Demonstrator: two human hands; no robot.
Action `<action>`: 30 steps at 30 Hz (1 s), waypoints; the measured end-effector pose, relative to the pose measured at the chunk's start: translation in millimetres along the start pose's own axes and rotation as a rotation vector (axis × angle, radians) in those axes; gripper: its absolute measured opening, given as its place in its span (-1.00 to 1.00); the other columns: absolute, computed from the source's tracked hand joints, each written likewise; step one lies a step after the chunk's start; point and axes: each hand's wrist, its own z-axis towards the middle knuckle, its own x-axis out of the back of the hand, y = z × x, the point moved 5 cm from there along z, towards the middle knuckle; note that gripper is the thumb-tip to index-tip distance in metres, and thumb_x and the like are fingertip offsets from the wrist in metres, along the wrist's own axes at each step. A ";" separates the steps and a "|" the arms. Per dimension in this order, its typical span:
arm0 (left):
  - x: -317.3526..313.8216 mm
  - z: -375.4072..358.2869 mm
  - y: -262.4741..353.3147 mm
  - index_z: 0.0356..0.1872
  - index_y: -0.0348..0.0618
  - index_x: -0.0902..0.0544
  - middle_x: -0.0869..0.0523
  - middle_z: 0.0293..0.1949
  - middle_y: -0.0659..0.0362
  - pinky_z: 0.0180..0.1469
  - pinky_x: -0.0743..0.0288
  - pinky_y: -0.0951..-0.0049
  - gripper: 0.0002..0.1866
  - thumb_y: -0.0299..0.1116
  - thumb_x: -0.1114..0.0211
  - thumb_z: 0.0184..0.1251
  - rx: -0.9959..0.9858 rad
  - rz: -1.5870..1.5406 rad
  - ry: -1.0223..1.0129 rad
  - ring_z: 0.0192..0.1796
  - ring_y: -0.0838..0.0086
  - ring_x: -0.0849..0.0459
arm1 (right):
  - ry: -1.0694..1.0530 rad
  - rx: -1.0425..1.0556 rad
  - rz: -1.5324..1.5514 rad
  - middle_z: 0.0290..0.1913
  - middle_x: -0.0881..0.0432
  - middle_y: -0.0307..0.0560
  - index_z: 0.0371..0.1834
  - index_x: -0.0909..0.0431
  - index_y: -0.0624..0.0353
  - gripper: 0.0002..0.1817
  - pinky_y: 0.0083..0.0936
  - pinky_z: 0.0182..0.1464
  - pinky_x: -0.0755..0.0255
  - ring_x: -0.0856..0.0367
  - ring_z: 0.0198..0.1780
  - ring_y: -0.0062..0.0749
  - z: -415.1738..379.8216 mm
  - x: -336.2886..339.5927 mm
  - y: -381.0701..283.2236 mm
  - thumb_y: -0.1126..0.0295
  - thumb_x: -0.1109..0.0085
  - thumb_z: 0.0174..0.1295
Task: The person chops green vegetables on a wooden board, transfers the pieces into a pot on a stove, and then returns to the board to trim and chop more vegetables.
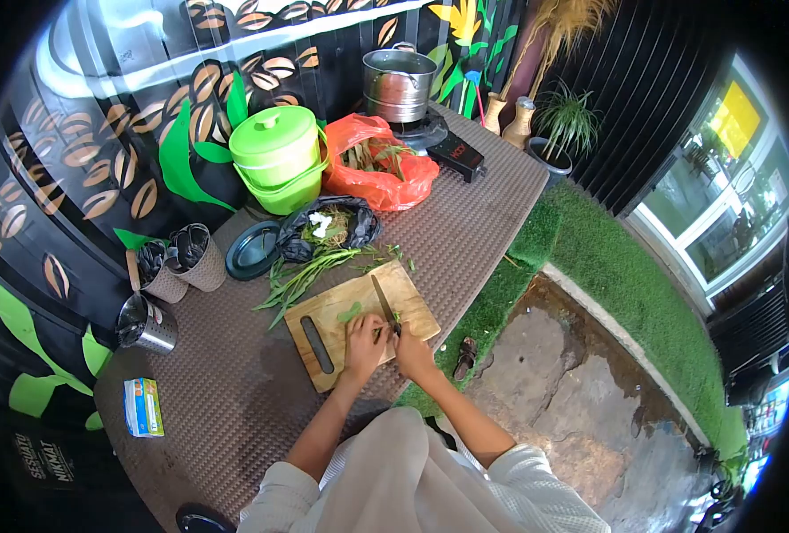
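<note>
A wooden cutting board (pixel 328 313) with a slotted handle lies near the table's front edge. My right hand (pixel 414 354) grips a knife (pixel 382 296), its blade pointing away from me over the board. Close beside it, my left hand (pixel 364 345) rests on the board with fingers bent and drawn together; whatever is under them is hidden. A piece of green leaf (pixel 350 313) lies just beyond my left fingers. Long green stalks (pixel 310 274) are spread on the table behind the board, next to a black plastic bag (pixel 365 224) holding plant scraps.
Behind stand a lidded green bucket (pixel 276 147), a red bag of leaves (pixel 412 182) and a metal pot (pixel 400 93) on a portable stove (pixel 455 153). To the left are a dark plate (pixel 252 251), utensil holders (pixel 203 266), a metal cup (pixel 156 330) and a small packet (pixel 144 408).
</note>
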 end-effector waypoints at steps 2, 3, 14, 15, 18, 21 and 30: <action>1.9 0.0 -0.8 -0.27 -0.15 -0.49 -0.65 -0.32 0.13 0.08 -0.29 0.15 -0.82 -0.46 -0.32 0.15 0.036 -0.029 0.009 -0.08 0.15 -0.54 | 0.000 -0.019 0.003 -0.29 -0.63 0.42 0.05 -0.21 0.29 -0.63 0.09 -0.12 -0.49 -0.62 -0.17 0.34 -12.4 -1.9 -3.9 0.21 0.10 0.39; 3.1 0.6 -1.6 -0.28 -0.15 -0.50 -0.65 -0.32 0.13 0.07 -0.29 0.17 -0.81 -0.47 -0.34 0.14 0.071 -0.059 0.020 -0.09 0.16 -0.54 | 0.003 -0.037 0.004 -0.30 -0.63 0.42 0.04 -0.21 0.29 -0.63 0.09 -0.13 -0.49 -0.62 -0.17 0.34 -17.3 -5.3 -3.8 0.21 0.11 0.39; 3.8 -2.8 -16.3 -0.35 -0.20 -0.54 -0.60 -0.34 0.11 -0.08 -0.41 0.21 -0.83 -0.51 -0.38 0.09 0.269 -0.182 0.046 -0.12 0.22 -0.56 | -0.023 -0.061 -0.008 -0.24 -0.63 0.40 0.32 -0.08 0.35 -0.43 0.06 -0.14 -0.52 -0.66 -0.20 0.26 -17.3 -10.6 -8.1 0.19 0.13 0.39; 3.1 -2.8 -18.3 -0.37 -0.21 -0.55 -0.58 -0.34 0.09 -0.11 -0.43 0.21 -0.85 -0.51 -0.38 0.10 0.279 -0.177 0.020 -0.13 0.22 -0.57 | -0.004 -0.065 -0.013 -0.24 -0.64 0.40 0.30 -0.09 0.36 -0.44 0.05 -0.14 -0.52 -0.66 -0.19 0.26 -21.9 -11.7 -8.5 0.18 0.13 0.39; 0.2 -3.5 -19.2 -0.40 -0.21 -0.56 -0.58 -0.34 0.09 -0.08 -0.43 0.20 -0.87 -0.51 -0.37 0.10 0.250 -0.184 0.020 -0.14 0.18 -0.56 | -0.006 -0.103 0.004 -0.24 -0.64 0.38 0.32 -0.07 0.35 -0.42 0.06 -0.11 -0.51 -0.65 -0.17 0.26 -12.2 -15.6 -8.9 0.17 0.13 0.39; 3.1 -4.1 -9.2 -0.41 -0.20 -0.56 -0.59 -0.35 0.09 -0.08 -0.42 0.20 -0.87 -0.52 -0.37 0.10 0.155 -0.067 0.047 -0.13 0.17 -0.56 | -0.050 0.001 -0.018 -0.24 -0.64 0.38 0.37 0.00 0.34 -0.38 0.06 -0.08 -0.50 -0.64 -0.16 0.27 11.8 -14.9 -3.9 0.17 0.13 0.39; 7.3 -3.9 -12.1 -0.40 -0.20 -0.55 -0.59 -0.38 0.10 -0.07 -0.40 0.17 -0.87 -0.51 -0.37 0.09 0.214 -0.186 0.048 -0.15 0.14 -0.55 | 0.029 -0.038 0.014 -0.31 -0.65 0.38 0.21 -0.14 0.35 -0.51 0.10 -0.10 -0.49 -0.64 -0.19 0.31 2.5 -26.7 -4.0 0.19 0.15 0.39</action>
